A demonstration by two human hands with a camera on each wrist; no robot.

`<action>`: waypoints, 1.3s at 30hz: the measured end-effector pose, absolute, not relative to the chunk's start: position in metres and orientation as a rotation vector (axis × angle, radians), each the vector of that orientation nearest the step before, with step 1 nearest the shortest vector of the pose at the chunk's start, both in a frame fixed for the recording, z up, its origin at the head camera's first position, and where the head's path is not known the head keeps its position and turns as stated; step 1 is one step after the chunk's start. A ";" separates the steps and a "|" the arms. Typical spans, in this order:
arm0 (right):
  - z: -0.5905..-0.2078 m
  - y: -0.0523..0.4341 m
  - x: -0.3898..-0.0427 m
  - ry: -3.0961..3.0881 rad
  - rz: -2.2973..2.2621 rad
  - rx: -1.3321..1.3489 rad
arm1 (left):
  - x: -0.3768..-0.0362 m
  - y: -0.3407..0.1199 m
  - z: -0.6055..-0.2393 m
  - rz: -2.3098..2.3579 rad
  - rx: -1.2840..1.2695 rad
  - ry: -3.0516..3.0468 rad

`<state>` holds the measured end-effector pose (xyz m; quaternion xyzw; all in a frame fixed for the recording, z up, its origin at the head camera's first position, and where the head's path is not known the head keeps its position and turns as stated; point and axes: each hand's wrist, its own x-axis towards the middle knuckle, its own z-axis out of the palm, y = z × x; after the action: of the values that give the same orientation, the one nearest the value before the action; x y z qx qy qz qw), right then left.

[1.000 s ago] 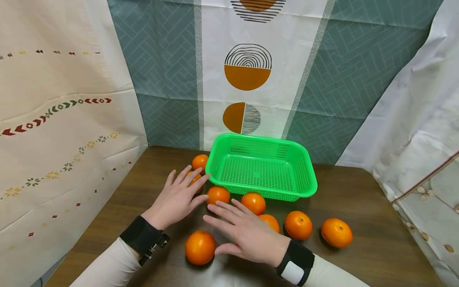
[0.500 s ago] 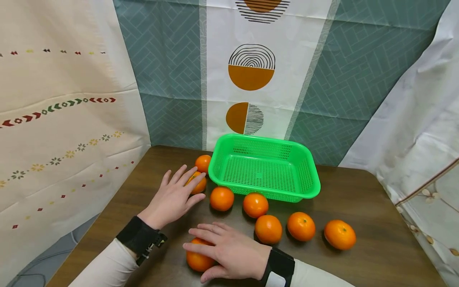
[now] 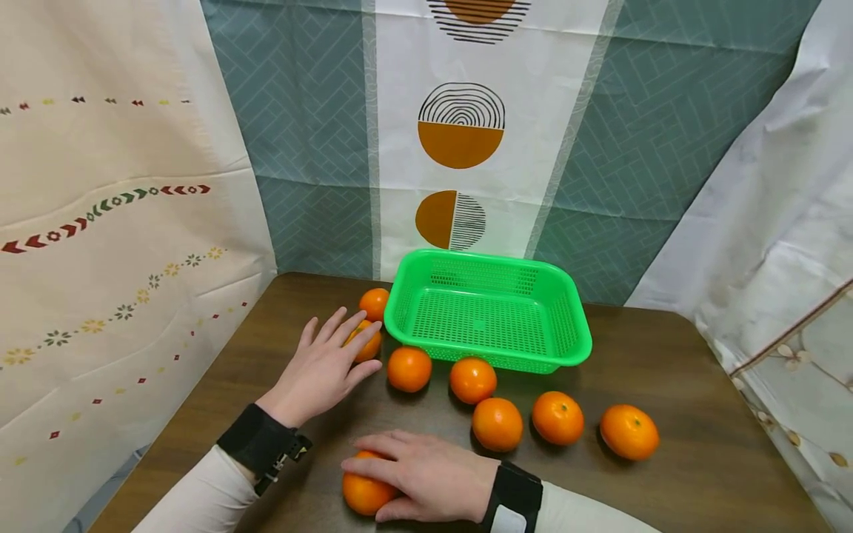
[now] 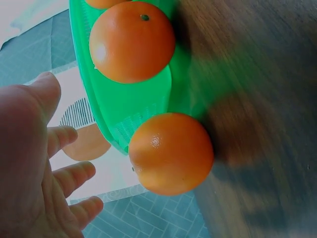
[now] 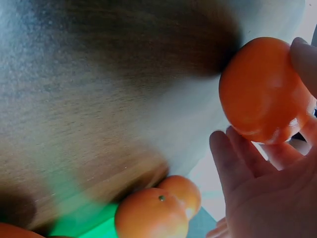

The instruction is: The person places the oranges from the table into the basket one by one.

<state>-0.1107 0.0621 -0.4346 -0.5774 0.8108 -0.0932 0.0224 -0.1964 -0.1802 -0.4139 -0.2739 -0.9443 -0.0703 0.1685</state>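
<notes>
At the table's near side, my right hand (image 3: pixel 436 477) holds an orange (image 3: pixel 363 494), fingers over its top and thumb against its near side. In the right wrist view the thumb and fingers stand around that orange (image 5: pixel 262 89). My left hand (image 3: pixel 316 374) is spread, palm down, reaching over another orange (image 3: pixel 368 344) left of the green basket (image 3: pixel 489 355). The left wrist view shows its fingers apart, with a gap between them and the nearest orange (image 4: pixel 171 153). No fruit lies in the basket.
Several more oranges lie on the brown table (image 3: pixel 666 363): one at the basket's left corner (image 3: pixel 375 303), others in front of it and one far right (image 3: pixel 629 431). Patterned cloth (image 3: pixel 306 148) hangs behind the table and on both sides.
My right hand has moved left and nearer, away from the oranges in front of the basket, onto the near orange, which it now holds. My left hand has drawn back slightly and stays spread.
</notes>
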 end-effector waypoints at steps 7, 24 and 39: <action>-0.433 0.065 -0.111 2.548 -0.310 -1.772 | -0.196 -0.177 -0.411 -0.210 -0.785 -2.688; -0.419 0.093 -0.124 2.711 -0.421 -1.677 | -0.200 -0.168 -0.412 -0.214 -0.823 -2.685; -0.396 0.132 -0.143 2.926 -0.430 -1.558 | -0.206 -0.156 -0.415 -0.263 -0.860 -2.619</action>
<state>-0.1425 0.1322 -0.3963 -0.4638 0.8709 -0.1279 -0.1002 -0.2063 -0.1564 -0.4149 -0.3053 -0.9294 -0.0932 0.1852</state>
